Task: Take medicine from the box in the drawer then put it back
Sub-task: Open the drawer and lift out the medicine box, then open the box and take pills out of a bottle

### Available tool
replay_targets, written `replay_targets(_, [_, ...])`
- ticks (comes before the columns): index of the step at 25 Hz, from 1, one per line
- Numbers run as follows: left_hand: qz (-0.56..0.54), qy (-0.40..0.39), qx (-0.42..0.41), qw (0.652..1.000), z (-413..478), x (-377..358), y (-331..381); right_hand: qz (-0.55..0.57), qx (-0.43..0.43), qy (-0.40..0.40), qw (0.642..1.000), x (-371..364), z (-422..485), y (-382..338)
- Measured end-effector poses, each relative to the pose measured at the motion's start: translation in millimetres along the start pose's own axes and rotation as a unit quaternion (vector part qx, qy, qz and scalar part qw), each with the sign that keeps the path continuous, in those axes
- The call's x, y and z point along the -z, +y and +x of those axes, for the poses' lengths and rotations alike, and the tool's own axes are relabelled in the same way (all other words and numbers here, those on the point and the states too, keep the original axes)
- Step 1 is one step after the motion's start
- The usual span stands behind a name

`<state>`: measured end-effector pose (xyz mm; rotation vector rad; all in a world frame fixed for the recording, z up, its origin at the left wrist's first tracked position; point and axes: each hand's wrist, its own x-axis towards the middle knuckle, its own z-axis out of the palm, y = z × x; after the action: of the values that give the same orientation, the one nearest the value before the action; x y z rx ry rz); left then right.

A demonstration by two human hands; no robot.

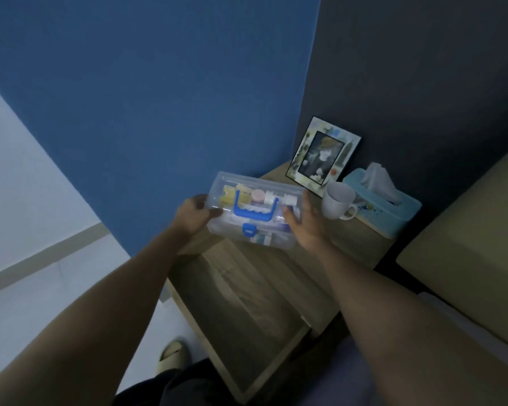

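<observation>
Both hands, left (192,215) and right (304,222), are squeezing the clear box (254,210) by its ends, over the open drawer (241,312). Right beside it, the cup (338,204) could be getting bumped over.

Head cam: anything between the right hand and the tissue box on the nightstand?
Yes. In the head view a white mug stands between the right hand and the tissue box, handle toward the tissue box.

Two bare hands, left hand (192,215) and right hand (307,227), grip a clear medicine box (254,210) above an open wooden drawer (247,312).
</observation>
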<state>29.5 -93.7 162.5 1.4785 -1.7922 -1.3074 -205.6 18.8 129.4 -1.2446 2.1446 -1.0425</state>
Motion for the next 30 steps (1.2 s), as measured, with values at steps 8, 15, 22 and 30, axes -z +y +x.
replay_targets(8, [-0.019, -0.017, -0.022, 0.999, 52.3, -47.1, -51.3, -0.024, 0.013, -0.019, 0.999, -19.5, 54.8, 59.8])
replay_targets(15, [-0.017, 0.157, 0.018, 0.987, 39.4, -67.2, -48.4, -0.158, 0.014, 0.026, 0.987, -17.6, 54.5, 58.3])
replay_targets(22, [-0.162, 0.025, 0.128, 0.978, -7.6, -134.8, -35.8, -0.291, 0.191, -0.103, 0.932, -9.0, 54.0, 44.4])
replay_targets(30, [-0.284, 0.009, 0.144, 0.948, 5.7, -149.7, -41.3, -0.262, 0.193, -0.096, 0.941, -13.3, 51.6, 45.8])
